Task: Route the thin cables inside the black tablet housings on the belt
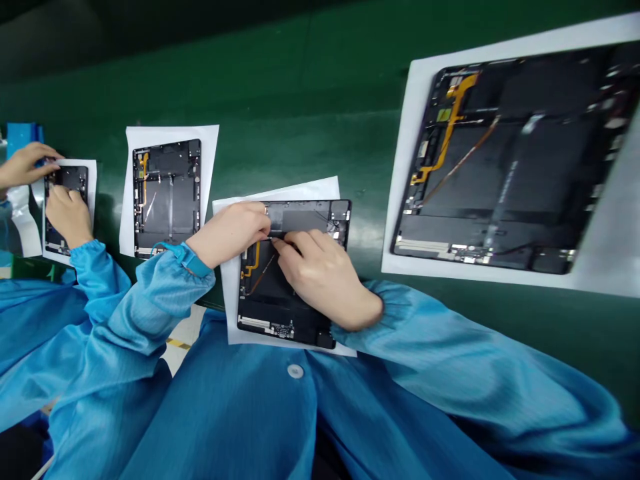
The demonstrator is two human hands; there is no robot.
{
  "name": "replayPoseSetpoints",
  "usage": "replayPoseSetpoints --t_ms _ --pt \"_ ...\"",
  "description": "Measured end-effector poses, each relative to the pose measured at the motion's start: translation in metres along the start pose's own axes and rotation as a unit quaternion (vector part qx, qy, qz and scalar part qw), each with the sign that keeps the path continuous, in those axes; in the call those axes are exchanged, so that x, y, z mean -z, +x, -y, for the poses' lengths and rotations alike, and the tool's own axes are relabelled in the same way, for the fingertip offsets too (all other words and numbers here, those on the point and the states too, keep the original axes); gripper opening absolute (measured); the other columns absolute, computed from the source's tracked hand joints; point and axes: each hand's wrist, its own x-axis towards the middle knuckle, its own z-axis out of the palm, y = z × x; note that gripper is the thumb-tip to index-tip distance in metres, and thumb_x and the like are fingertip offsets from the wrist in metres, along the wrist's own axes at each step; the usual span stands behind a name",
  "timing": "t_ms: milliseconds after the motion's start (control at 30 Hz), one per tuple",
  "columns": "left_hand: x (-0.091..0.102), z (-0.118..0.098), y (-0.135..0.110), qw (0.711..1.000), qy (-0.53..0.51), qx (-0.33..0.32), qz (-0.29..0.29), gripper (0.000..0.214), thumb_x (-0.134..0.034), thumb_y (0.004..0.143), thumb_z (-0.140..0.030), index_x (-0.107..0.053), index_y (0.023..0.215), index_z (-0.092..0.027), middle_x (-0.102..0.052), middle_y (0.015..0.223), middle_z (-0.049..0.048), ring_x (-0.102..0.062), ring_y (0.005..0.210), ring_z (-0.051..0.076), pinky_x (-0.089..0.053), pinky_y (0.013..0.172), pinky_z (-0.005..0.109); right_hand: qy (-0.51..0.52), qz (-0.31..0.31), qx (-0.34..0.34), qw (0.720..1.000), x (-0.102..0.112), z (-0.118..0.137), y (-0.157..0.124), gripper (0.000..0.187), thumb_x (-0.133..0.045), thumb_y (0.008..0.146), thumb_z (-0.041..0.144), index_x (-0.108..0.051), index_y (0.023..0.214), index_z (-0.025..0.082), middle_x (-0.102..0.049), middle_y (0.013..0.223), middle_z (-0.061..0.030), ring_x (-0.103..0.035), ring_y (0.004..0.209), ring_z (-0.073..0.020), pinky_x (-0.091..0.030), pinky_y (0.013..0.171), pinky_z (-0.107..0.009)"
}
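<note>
An opened tablet (280, 300), black inside with an orange flex cable, lies on a white sheet (231, 293) in front of me. My left hand (230, 233) rests over its upper left part, fingers curled in a pinch at a small thin piece near the middle top. My right hand (323, 277) lies across the tablet's centre, its fingertips pressed together at that same spot, touching the left fingertips. What the fingers hold is too small to make out. Both arms wear blue sleeves.
The tablets sit on a green belt (310, 100). Another opened tablet (167, 197) on paper lies to the left, and a third (510, 160) on paper to the right. At the far left a co-worker's hands (65, 210) work on a fourth tablet (75, 179).
</note>
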Motion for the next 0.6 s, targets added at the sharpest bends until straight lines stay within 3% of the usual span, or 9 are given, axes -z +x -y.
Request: replayPoseSetpoints --t_ms 133,267,433,600 --pt "0.003 -0.010 0.002 0.998 0.048 0.026 0.019 0.020 -0.057 0.098 -0.011 -0.075 0.088 -0.013 -0.070 0.090 0.0080 -0.068 0.087 0.020 -0.050 0.080 0.031 0.011 -0.013 0.001 1.000 0.000 -0.003 -0.001 0.026 -0.051 0.101 0.012 -0.077 0.102 0.010 -0.069 0.093 -0.0129 -0.049 0.081 -0.0247 -0.039 0.071 -0.037" --pt "-0.002 -0.006 0.001 0.999 0.024 0.028 0.010 0.018 -0.059 0.097 -0.012 -0.075 0.089 -0.013 -0.070 0.091 0.0078 -0.067 0.085 0.020 -0.049 0.077 0.030 0.030 -0.009 -0.011 0.999 -0.002 -0.006 -0.003 0.026 -0.052 0.100 0.012 -0.077 0.105 0.010 -0.071 0.096 -0.0137 -0.052 0.083 -0.0256 -0.043 0.074 -0.038" --pt "-0.008 0.009 -0.007 0.996 -0.068 0.012 -0.052 0.013 -0.065 0.095 -0.016 -0.075 0.086 -0.015 -0.070 0.089 0.0059 -0.066 0.084 0.018 -0.049 0.079 0.030 0.057 -0.009 -0.013 0.998 -0.002 -0.010 -0.007 0.027 -0.051 0.098 0.011 -0.076 0.109 0.009 -0.071 0.099 -0.0146 -0.056 0.087 -0.0261 -0.047 0.081 -0.039" --pt "-0.003 0.009 -0.021 0.988 -0.113 0.033 -0.101 0.012 -0.065 0.097 -0.018 -0.075 0.091 -0.017 -0.071 0.089 0.0050 -0.066 0.084 0.018 -0.051 0.082 0.031 0.092 -0.002 -0.026 0.995 -0.003 -0.012 -0.010 0.026 -0.051 0.098 0.011 -0.075 0.107 0.014 -0.071 0.102 -0.0141 -0.057 0.090 -0.0260 -0.047 0.084 -0.040"
